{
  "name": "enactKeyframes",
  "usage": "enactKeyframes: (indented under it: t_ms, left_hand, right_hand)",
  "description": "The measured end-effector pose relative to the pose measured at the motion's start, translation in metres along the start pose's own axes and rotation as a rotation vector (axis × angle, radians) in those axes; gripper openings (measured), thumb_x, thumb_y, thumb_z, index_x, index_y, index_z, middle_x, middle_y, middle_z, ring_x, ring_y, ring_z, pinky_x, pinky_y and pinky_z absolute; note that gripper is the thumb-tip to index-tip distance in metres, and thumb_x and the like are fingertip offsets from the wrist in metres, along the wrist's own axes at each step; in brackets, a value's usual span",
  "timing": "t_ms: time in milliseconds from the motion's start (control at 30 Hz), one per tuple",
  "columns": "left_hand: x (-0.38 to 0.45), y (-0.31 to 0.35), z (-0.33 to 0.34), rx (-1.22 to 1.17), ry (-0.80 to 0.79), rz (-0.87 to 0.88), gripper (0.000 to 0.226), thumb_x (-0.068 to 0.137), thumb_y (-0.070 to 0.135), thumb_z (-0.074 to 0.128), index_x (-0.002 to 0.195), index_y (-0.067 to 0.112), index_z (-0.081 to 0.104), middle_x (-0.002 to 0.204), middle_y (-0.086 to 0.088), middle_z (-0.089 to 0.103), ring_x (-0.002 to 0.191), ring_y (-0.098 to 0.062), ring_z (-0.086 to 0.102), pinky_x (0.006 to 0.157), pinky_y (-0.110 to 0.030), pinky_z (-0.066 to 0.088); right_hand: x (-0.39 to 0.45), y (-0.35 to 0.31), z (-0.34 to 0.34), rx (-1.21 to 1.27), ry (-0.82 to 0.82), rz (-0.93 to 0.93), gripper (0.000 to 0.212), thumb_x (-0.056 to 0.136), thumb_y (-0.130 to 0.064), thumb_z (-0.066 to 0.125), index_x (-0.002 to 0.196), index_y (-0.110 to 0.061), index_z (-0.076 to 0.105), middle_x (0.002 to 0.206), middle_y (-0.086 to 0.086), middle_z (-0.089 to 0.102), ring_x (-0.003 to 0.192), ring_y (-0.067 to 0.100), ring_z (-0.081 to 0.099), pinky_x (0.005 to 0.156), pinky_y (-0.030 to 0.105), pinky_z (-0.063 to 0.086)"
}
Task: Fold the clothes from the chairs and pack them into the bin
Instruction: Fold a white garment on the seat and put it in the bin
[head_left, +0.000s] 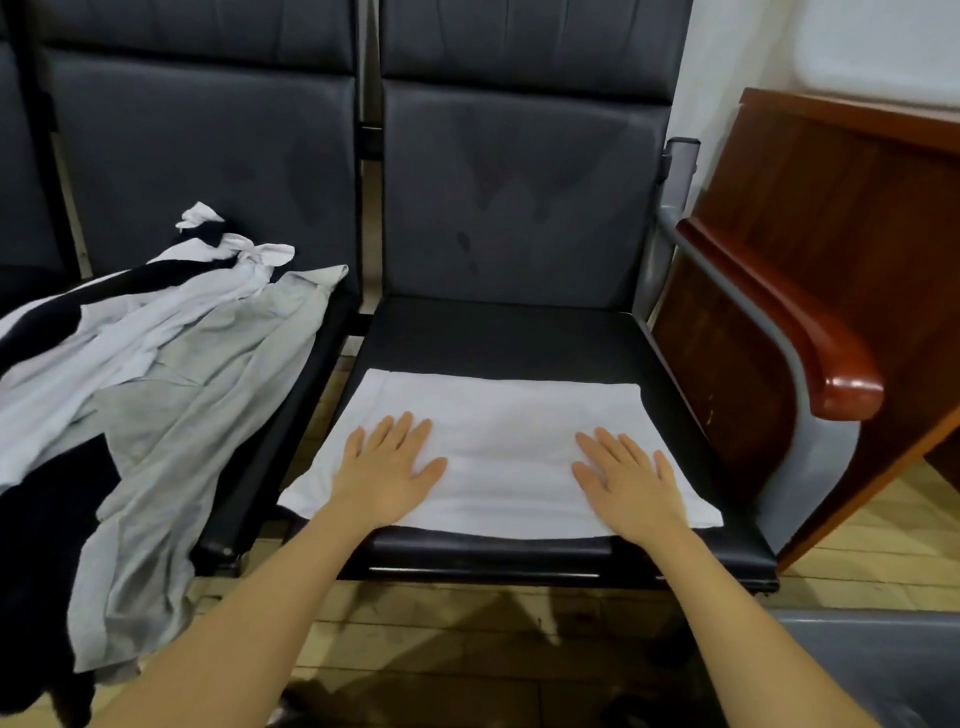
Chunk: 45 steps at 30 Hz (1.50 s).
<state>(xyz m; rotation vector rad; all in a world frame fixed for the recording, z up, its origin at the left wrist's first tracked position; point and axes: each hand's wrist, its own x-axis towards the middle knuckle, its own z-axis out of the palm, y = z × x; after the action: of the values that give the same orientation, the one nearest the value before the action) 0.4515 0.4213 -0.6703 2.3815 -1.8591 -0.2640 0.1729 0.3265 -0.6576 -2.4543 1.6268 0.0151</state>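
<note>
no text, label, brand, number or sign can be read anywhere in the head view.

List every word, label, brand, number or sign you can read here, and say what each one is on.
None: no readable text shows anywhere in this view.
The white cloth under both hands is plain.
The pile of clothes on the left chair shows no print or tag.
The chair backs and the wooden armrest carry no label.
</note>
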Motion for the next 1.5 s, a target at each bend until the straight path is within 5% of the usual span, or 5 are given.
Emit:
enactKeyframes:
  t_ms: [200, 567, 733, 933, 1500]
  left_hand:
    - [-0.007, 0.005, -0.018, -0.134, 0.209, 0.131, 0.066, 0.079, 0.070, 0.028, 0.130, 0.034, 0.050, 0.136, 0.008, 0.042, 0.127, -0.015, 0.035, 0.103, -0.031, 0.021]
    - [-0.044, -0.015, -0.002, -0.287, 0.313, 0.484, 0.039, 0.086, 0.042, 0.043, 0.093, 0.018, 0.074, 0.089, 0.003, 0.065, 0.079, -0.017, 0.058, 0.067, -0.034, 0.048]
    - [-0.048, -0.017, -0.014, -0.163, 0.560, 0.567, 0.034, 0.094, 0.036, 0.046, 0.089, 0.017, 0.074, 0.088, -0.001, 0.064, 0.079, -0.015, 0.052, 0.066, -0.027, 0.037]
    - [-0.062, -0.027, -0.001, -0.079, 0.364, 0.662, 0.031, 0.088, 0.037, 0.049, 0.092, 0.018, 0.073, 0.087, 0.004, 0.063, 0.079, -0.008, 0.048, 0.065, -0.019, 0.038]
    - [-0.049, -0.002, -0.021, -0.243, 0.406, 0.371, 0.038, 0.092, 0.039, 0.045, 0.103, 0.013, 0.070, 0.099, -0.004, 0.066, 0.088, -0.022, 0.060, 0.075, -0.037, 0.048]
  right_hand:
    - [-0.007, -0.045, -0.009, 0.260, 0.205, -0.317, 0.043, 0.089, -0.058, 0.042, 0.115, -0.030, 0.060, 0.116, -0.012, 0.051, 0.108, 0.010, 0.049, 0.096, 0.026, 0.033]
    - [-0.033, -0.051, 0.010, 0.569, 0.139, -0.362, 0.023, 0.086, -0.024, 0.068, 0.077, -0.044, 0.058, 0.088, -0.021, 0.056, 0.091, 0.007, 0.053, 0.091, 0.040, 0.042]
    - [-0.038, -0.052, 0.004, 0.501, 0.299, -0.359, 0.008, 0.086, -0.021, 0.069, 0.085, -0.028, 0.072, 0.087, -0.016, 0.059, 0.090, 0.009, 0.054, 0.091, 0.027, 0.033]
    - [-0.048, -0.046, 0.001, 0.533, -0.030, -0.352, 0.009, 0.082, -0.023, 0.073, 0.087, -0.030, 0.069, 0.090, -0.016, 0.058, 0.091, 0.004, 0.053, 0.084, 0.020, 0.041]
    - [-0.044, -0.059, -0.008, 0.584, 0.194, -0.298, 0.011, 0.091, -0.031, 0.060, 0.100, -0.030, 0.066, 0.092, -0.015, 0.057, 0.088, 0.004, 0.054, 0.081, 0.018, 0.044]
